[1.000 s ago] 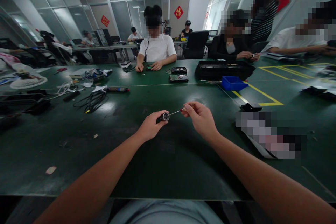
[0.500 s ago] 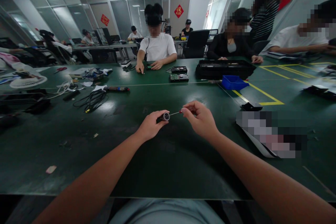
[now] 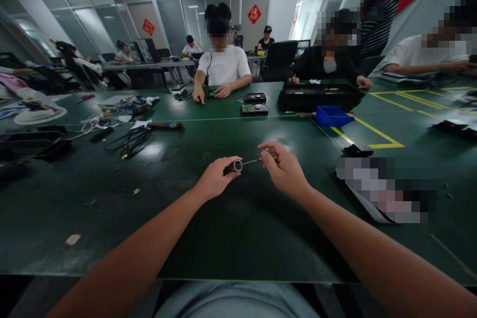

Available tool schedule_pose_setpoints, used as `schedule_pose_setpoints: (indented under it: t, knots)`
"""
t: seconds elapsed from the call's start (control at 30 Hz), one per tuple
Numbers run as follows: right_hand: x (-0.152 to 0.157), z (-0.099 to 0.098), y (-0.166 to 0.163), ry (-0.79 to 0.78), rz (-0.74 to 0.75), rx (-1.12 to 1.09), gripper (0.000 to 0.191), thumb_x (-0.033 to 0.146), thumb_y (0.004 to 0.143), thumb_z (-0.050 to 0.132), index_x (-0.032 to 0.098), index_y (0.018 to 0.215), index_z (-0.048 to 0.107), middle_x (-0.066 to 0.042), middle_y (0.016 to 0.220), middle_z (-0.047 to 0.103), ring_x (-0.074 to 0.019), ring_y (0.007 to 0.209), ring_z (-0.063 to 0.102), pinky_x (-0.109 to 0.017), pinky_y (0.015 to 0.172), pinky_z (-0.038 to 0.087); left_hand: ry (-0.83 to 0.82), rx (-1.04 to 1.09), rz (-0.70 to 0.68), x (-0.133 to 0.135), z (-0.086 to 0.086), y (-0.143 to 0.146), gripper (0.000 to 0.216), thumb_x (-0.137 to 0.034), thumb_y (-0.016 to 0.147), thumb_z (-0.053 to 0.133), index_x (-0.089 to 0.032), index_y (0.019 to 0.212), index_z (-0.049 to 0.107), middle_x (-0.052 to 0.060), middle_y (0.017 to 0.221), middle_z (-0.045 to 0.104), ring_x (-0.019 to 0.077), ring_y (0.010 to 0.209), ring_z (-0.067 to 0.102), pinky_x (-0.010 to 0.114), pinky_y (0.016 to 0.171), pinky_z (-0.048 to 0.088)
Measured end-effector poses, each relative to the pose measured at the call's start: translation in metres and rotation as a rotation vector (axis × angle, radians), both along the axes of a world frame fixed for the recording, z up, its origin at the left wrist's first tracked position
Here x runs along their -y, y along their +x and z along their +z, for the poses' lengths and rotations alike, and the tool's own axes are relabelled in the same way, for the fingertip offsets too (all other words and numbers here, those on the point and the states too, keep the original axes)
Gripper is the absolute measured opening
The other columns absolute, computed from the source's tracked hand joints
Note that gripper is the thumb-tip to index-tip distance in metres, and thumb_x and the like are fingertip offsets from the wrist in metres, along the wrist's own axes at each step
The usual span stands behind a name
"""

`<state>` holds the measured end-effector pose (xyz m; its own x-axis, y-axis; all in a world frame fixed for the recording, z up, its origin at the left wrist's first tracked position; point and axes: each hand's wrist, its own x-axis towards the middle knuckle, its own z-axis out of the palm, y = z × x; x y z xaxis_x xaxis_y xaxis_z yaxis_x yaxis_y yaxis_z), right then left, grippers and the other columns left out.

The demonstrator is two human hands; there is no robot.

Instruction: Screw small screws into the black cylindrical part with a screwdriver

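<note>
Near the middle of the green table, my left hand (image 3: 214,180) is closed around a dark cylindrical part (image 3: 237,165) with a pale round rim. Its open end faces me and to the right; most of its body is hidden by my fingers. My right hand (image 3: 283,168) pinches the red handle of a thin screwdriver (image 3: 252,162), with the index finger raised off it. The metal shaft points left, and its tip meets the rim or opening of the cylinder; I cannot tell how deep it goes.
A blue bin (image 3: 333,116) and a long black casing (image 3: 321,98) stand at the back right. Hard drives (image 3: 254,109) lie ahead, black cable (image 3: 130,143) and a black-handled tool (image 3: 166,125) to the left. A blurred-out packet (image 3: 376,191) lies right. Co-workers sit opposite.
The fingers of my right hand have shifted on the screwdriver handle, the index finger now straighter. Both hands appear slightly further right. Across the table, a co-worker's hand has moved left beside the black casing.
</note>
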<state>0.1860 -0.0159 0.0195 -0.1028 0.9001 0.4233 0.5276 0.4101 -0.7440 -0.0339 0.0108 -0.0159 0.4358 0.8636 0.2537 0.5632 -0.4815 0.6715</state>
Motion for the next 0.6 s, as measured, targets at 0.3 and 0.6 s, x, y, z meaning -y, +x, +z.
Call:
schedule_pose_setpoints:
  t: [0.3, 0.6]
  knots:
    - [0.0002, 0.0007, -0.0011, -0.006, -0.008, 0.007, 0.033, 0.044, 0.099, 0.041, 0.022, 0.102, 0.065, -0.002, 0.073, 0.066, -0.0163, 0.059, 0.058, -0.031, 0.057, 0.040, 0.000, 0.008, 0.005, -0.0006, -0.0004, -0.0006, 0.040, -0.026, 0.088, 0.065, -0.028, 0.128, 0.060, 0.003, 0.122, 0.065, 0.0232, 0.114, 0.058, 0.042, 0.104, 0.043]
    - [0.0028, 0.0028, -0.0004, 0.011, 0.020, 0.043, 0.027, 0.036, 0.097, 0.044, 0.021, 0.109, 0.063, -0.001, 0.072, 0.064, -0.0167, 0.063, 0.059, -0.030, 0.060, 0.041, 0.003, 0.041, 0.019, -0.0009, -0.0005, -0.0010, 0.040, -0.025, 0.089, 0.065, -0.028, 0.128, 0.060, 0.003, 0.127, 0.063, 0.0230, 0.119, 0.057, 0.043, 0.108, 0.042]
